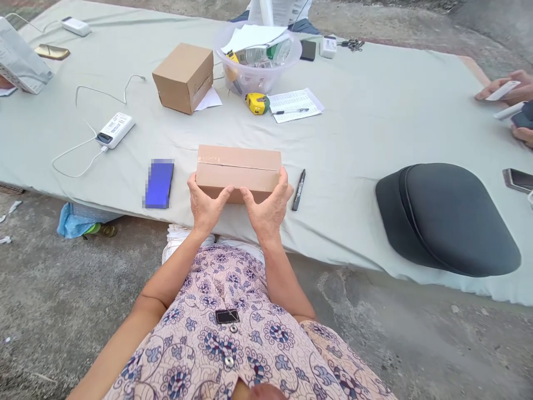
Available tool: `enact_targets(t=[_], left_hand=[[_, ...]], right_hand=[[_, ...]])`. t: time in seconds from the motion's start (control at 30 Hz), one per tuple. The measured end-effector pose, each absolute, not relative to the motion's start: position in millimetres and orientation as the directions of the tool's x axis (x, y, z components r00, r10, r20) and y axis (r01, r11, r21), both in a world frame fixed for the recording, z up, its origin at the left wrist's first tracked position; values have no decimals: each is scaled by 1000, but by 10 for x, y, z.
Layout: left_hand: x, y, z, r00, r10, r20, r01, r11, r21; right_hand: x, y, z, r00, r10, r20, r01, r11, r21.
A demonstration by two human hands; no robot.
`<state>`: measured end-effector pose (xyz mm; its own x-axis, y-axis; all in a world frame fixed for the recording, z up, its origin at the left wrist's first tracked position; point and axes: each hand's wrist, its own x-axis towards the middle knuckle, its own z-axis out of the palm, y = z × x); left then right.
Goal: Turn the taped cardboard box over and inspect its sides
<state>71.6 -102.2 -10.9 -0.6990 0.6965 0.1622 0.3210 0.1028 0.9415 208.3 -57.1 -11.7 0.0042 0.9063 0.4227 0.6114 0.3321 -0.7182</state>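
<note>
A closed brown cardboard box sits at the table's near edge, a seam running across its top. My left hand grips its left end, with the thumb along the near side. At the right end, my right hand holds it the same way, the two thumbs almost meeting. Fingers on the far sides are partly hidden by the box. A black marker pen lies just right of my right hand. To the left of the box rests a phone with a blurred blue screen.
Behind the box are a larger cardboard box, a yellow tape measure, a paper sheet with a pen and a filled plastic basin. A power bank trails a cable. A black padded case stands right. Other people's hands hold white items.
</note>
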Motion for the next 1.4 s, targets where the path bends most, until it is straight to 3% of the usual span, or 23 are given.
enact_targets(t=[0.13,0.4,0.7,0.8,0.9,1.0,1.13,1.27,1.4], left_hand=[[659,-1058,-181,-652,725,224,336,11,942],[511,-1108,-288,-647,709,278,286,-113,952],[214,-1066,-588,-641,725,253,184,-175,967],[104,-1060,-743,-667,721,188,160,-107,981],[68,-1085,-814,-658,741,131,179,-15,984],[79,-1126,-805,-641,746,178,346,73,936],[95,-1156,-779,-608,758,236,607,253,753],[90,-1149,-816,-581,781,229,699,335,632],[44,-1157,-871,-586,768,257,682,297,669]], right_hand=[[2204,-548,-189,-14,889,457,523,396,-754],[2451,-496,-252,-3,956,293,168,290,-942],[2462,-272,-683,60,973,222,-103,227,-968],[2501,-263,-829,66,986,155,-75,160,-984],[2539,-298,-906,19,993,118,58,117,-991],[2551,-332,-928,17,988,156,320,143,-937],[2537,-335,-938,17,974,225,608,169,-776],[2535,-314,-943,-28,977,213,677,176,-715],[2595,-310,-891,-74,981,178,626,185,-758]])
